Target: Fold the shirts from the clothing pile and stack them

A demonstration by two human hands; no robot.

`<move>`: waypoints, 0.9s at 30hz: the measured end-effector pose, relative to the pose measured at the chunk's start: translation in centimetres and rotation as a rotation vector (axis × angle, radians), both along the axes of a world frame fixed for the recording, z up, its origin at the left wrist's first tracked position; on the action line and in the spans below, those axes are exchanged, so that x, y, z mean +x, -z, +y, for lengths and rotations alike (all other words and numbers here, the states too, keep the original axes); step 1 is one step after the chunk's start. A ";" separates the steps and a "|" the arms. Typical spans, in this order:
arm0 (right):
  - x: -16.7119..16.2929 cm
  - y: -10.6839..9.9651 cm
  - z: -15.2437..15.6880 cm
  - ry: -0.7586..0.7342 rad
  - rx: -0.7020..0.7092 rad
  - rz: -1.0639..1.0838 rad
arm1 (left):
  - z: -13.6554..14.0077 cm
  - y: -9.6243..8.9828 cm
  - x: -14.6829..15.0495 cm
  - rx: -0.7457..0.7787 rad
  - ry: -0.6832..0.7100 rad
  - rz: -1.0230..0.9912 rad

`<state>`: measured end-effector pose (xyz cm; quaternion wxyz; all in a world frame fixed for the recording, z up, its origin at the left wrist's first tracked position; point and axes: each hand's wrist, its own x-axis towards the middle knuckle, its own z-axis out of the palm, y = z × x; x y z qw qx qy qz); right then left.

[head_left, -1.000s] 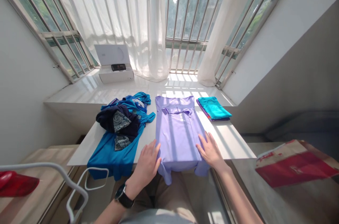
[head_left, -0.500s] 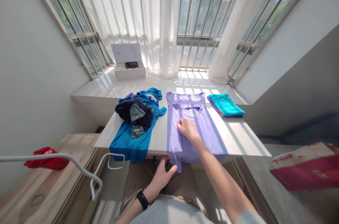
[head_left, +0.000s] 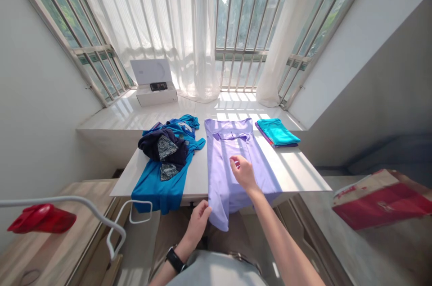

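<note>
"Head view: where does the lilac shirt (head_left: 219, 175) lie?"

"Mid-table, spread flat from the far edge to the near one. Its near end hangs over the edge of the white table (head_left: 195, 182), and the near left corner droops lowest."

"And the left hand (head_left: 200, 217)?"

"At that near left part of the shirt, thumb and fingers closed on the cloth's edge. There's a black watch (head_left: 175, 259) on that wrist."

"What about the right hand (head_left: 243, 173)?"

"Over the middle of the shirt, fingers curled in toward the thumb. Whether cloth is caught between them, or the hand even touches it, I can't tell."

"What's to the left on the table?"

"A loose pile (head_left: 148, 147), dark navy cloth with patterned patches lying on blue cloth. Some of the blue hangs over the near edge."

"And right?"

"A folded stack (head_left: 278, 132) at the far right, turquoise on top, purple showing under it."

"Farther off?"

"On the sill (head_left: 202, 110), to the left, a white box (head_left: 157, 97) with its lid up and a black device (head_left: 158, 86) in its opening."

"Nearer?"

"Near left, a red thing (head_left: 43, 219), partly behind a bent white tube (head_left: 60, 199). Near right, a red and beige bag (head_left: 381, 207), tilted."
</note>
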<state>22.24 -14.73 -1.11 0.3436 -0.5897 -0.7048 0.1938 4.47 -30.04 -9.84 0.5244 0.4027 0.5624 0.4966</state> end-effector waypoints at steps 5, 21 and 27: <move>1.6 1.8 -5.4 0.176 0.030 0.550 | -0.7 0.4 0.7 -0.134 -0.089 -0.225; 16.9 11.6 -9.7 0.624 -0.224 0.682 | 0.5 1.4 0.0 -0.138 0.147 -0.184; 15.6 11.4 -8.8 0.382 -0.250 0.719 | 0.9 1.6 1.3 -0.042 0.034 -0.057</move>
